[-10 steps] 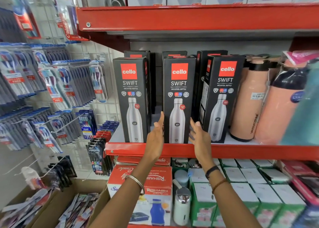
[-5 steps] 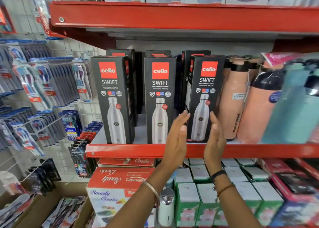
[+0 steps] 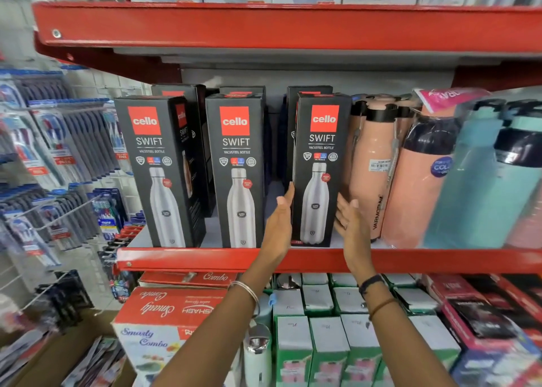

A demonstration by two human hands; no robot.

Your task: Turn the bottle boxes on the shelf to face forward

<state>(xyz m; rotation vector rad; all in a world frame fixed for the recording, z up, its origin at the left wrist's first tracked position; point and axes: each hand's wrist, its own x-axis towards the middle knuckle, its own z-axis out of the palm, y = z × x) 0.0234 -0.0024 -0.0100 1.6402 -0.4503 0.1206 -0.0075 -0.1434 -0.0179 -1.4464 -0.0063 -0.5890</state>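
Three black "cello SWIFT" bottle boxes stand in the front row on the red shelf point(image 3: 190, 259). The left box point(image 3: 158, 163) is turned slightly, showing its right side. The middle box point(image 3: 237, 163) and the right box point(image 3: 321, 140) face forward. More of the same boxes point(image 3: 181, 91) stand behind them, mostly hidden. My left hand point(image 3: 278, 225) lies flat against the left side of the right box. My right hand point(image 3: 350, 225) presses its lower right edge with the fingers spread, so the box sits between both palms.
Peach flasks point(image 3: 369, 181) stand tight against the right box, with teal bottles point(image 3: 484, 196) further right. Toothbrush packs point(image 3: 58, 152) hang on a rack to the left. An upper red shelf point(image 3: 264, 26) overhangs. Below are a Smarty Combo carton point(image 3: 164, 313) and green-white boxes point(image 3: 322, 342).
Both hands moved from the middle box to the right box. That box stood angled to the left and now faces forward. The camera shifted right and closer.
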